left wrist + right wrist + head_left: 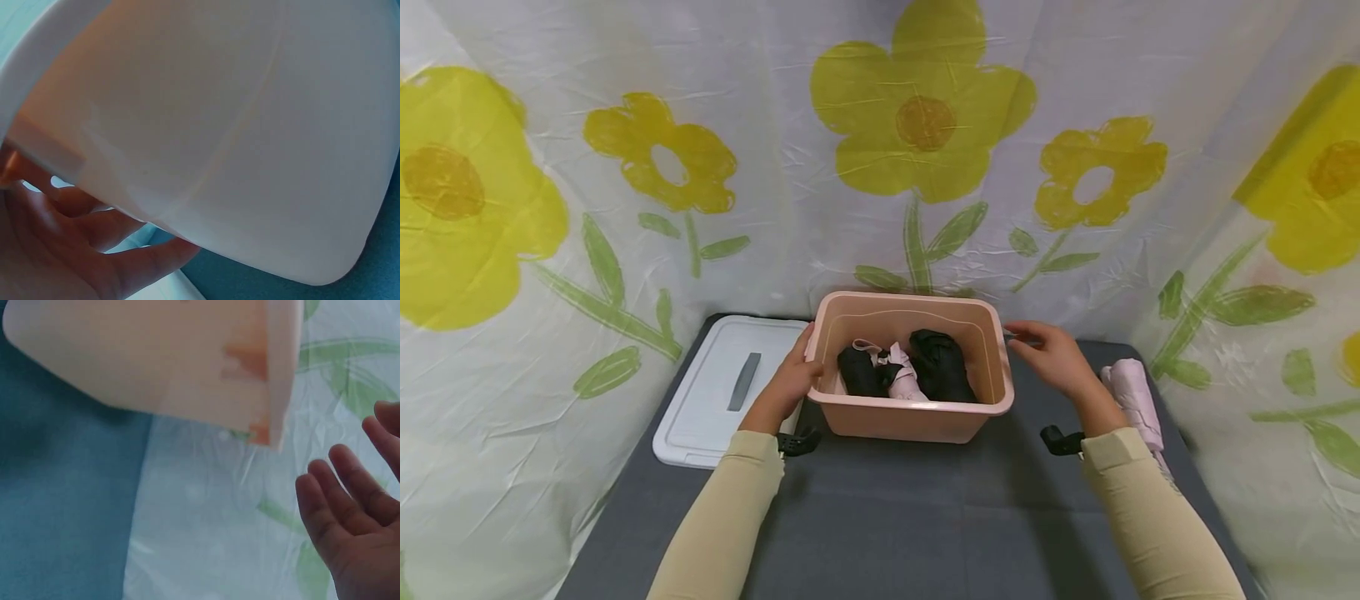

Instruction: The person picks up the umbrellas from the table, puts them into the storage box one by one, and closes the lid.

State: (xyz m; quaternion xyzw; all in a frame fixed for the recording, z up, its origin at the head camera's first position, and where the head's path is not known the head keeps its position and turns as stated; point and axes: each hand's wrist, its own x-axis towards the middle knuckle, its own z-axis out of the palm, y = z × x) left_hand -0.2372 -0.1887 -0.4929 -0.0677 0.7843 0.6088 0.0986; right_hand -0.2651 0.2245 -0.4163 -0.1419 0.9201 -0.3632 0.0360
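A pink plastic storage bin stands in the middle at the back of the table, tilted toward me. Inside it lie a black folded umbrella, a pink folded umbrella and a larger black bundle. My left hand grips the bin's left rim, its fingers spread against the outer wall. Beside the right end, my right hand holds nothing; in the right wrist view its fingers are loosely extended, apart from the bin wall.
A white lid with a grey handle lies on the table at the left. Another pink folded umbrella rests near the right edge, beyond my right wrist. Behind the dark grey tabletop hangs a flower-printed curtain.
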